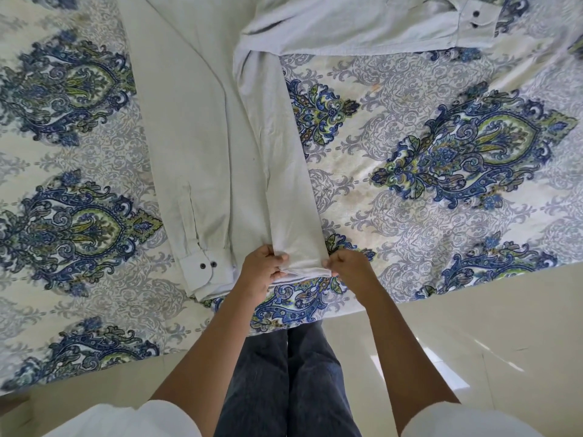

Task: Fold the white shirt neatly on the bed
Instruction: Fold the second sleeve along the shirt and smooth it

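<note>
A bed (441,216) under a blue-and-green paisley sheet fills the view, with pale floor tiles (473,342) showing at 5 o'clock. The white shirt (195,137) lies stretched across the bed from 12 o'clock down to the near edge at 6, narrowed into a long band. One side panel is turned over the body, and both hands work at its lower hem. The left hand (258,272) and the right hand (350,269) each have their grip pinched on a corner of that hem, a little apart. At 9 o'clock from the hands, one sleeve lies along the body, its cuff (202,269) showing two dark buttons. The other sleeve (410,23) spreads sideways toward 1 o'clock, unfolded. By my reckoning the lengthwise folds are about half done; the far sleeve and the crosswise folds remain.
</note>
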### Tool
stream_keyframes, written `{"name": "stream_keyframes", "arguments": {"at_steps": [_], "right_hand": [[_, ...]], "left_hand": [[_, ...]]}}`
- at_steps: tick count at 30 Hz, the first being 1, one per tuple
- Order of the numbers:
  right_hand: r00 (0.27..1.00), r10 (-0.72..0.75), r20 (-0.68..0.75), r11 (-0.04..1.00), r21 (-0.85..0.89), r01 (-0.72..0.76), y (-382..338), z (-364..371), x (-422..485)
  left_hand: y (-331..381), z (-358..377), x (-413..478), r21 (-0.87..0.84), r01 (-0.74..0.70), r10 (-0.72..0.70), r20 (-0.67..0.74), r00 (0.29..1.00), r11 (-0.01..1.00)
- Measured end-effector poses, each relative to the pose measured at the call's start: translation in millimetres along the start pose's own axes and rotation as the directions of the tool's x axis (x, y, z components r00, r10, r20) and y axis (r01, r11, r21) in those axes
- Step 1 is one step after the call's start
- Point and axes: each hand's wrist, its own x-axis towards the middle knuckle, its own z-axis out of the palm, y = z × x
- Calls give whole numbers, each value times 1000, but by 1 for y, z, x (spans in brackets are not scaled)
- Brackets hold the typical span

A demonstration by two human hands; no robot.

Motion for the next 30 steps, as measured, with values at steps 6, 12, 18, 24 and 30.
{"name": "stream_keyframes", "arguments": {"at_steps": [6, 12, 18, 24, 30], "right_hand": [[1000, -27, -11, 933, -360, 21, -4, 2, 5], [994, 105, 32, 793, -606, -65, -18, -1, 9], [987, 28, -159, 736, -665, -128, -54, -2, 6], [638, -727, -253, 623, -633, 460, -116, 34, 59], [645, -750, -147, 433, -846, 310, -88, 52, 102]], "left_hand": [[10, 4, -4, 260, -10, 13, -10, 1000, 966], [64, -2, 26, 217, -67, 97, -129, 987, 974], [83, -5, 31, 279, -52, 77, -82, 994, 959], [185, 9, 86, 276, -343, 395, -164, 904, 898], [225, -16, 125, 386, -305, 430, -296, 853, 871]]}}
